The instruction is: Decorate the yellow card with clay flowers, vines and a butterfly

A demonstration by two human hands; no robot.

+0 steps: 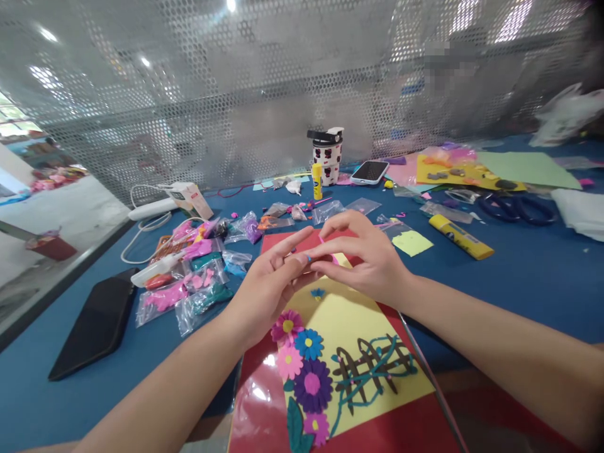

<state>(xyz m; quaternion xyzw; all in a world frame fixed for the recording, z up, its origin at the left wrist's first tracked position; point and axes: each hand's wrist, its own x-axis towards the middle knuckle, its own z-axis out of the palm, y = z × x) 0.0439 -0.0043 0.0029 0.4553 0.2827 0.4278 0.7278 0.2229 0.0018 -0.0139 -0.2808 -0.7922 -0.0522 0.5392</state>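
Observation:
My left hand [267, 280] is closed, its thumb pressed against the fingers, with a tiny blue piece of clay [309, 258] at the thumb tip. Fingers curled, my right hand [365, 255] meets it from the other side, and what is between its fingertips is too small to make out. Below both hands lies a pale yellow sheet [349, 308] on a shiny red folder [255, 402]. Clay flowers, including a purple flower [313, 385] and a blue flower [309, 345], run down its left side beside a brown clay fence [372, 371]. A small blue shape [318, 294] sits higher up.
Bags of coloured clay [202, 277] and a black phone-like slab [97, 321] lie left. Behind stand a glue stick [317, 181] and a patterned cup [328, 154], near a phone [370, 172]. Rightward are a yellow box [460, 236], scissors [516, 209] and coloured sheets [528, 168].

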